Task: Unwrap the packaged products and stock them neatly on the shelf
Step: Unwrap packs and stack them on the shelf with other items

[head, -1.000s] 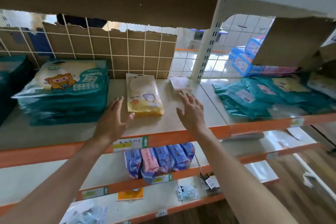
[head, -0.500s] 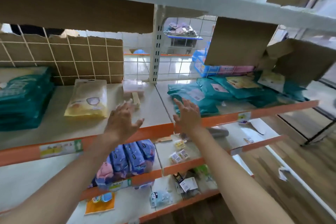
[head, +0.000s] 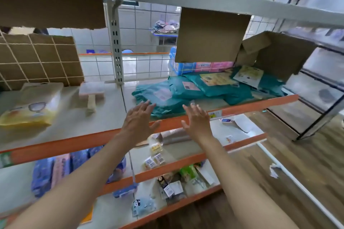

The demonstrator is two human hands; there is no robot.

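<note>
Evidently the stocking is only partly done. The shelf [head: 104, 117] is divided by a white upright post [head: 116, 42], and everything is placed from that post. To the right of the post a loose heap of teal packs [head: 186, 89] is seen, overlapped and skewed rather than squared up, with torn cardboard flaps [head: 210, 37] hung above it. Well to the left of the post a yellow pack [head: 31, 106] is laid flat on its own, and just left of the post's foot a small pink box [head: 92, 89] is set.

In front of the post and slightly to its right, the left hand [head: 138, 121] and the right hand [head: 195, 122] are held out side by side over the shelf's front edge, apart from each other. The grip of each is released: fingers are spread and nothing is held. The left fingertips are seen at the near edge of the teal heap; whether contact is made cannot be told.

It is judged that the teal packs are yet to be straightened into a neat stack. Whether outer wrapping is left on them cannot be made out.
</note>
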